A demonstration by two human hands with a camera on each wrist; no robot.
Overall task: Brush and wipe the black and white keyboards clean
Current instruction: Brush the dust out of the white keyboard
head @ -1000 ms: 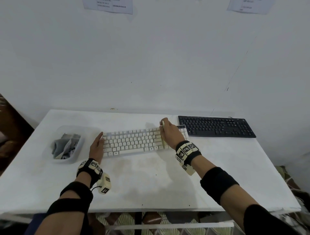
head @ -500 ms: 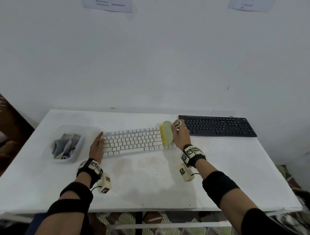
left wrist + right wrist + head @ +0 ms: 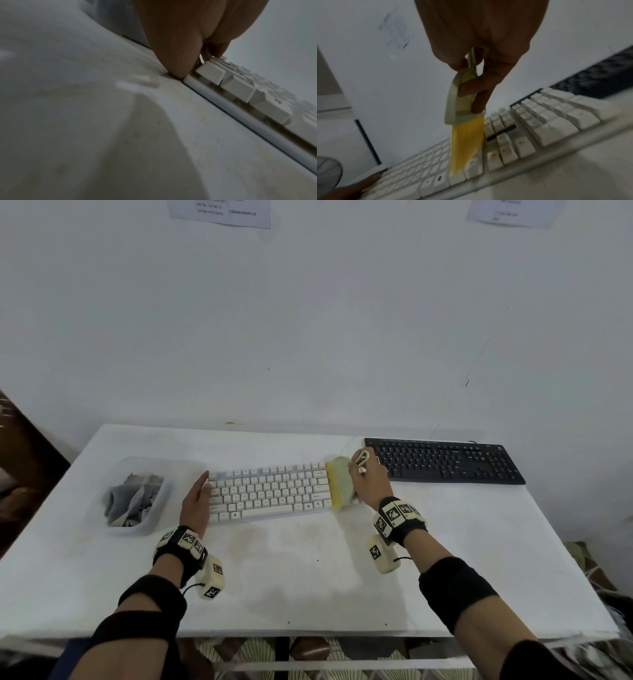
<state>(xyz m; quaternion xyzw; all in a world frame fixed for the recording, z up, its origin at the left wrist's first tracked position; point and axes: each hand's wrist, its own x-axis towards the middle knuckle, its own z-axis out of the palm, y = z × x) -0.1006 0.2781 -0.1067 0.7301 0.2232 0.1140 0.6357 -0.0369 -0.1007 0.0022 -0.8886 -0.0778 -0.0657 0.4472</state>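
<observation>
key legends blurred, cloths (image 3: 132, 501) indistinct in tub (image 3: 161, 508), wall papers (image 3: 219, 213) cropped

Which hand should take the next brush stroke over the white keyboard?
Right. The right hand already grips the brush, its bristles on the white keyboard. The left hand braces the keyboard's left end.

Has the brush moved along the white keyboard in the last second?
Yes. The brush has swept rightward along the white keyboard, from right of its middle to its right end, nearer the black keyboard.
</observation>
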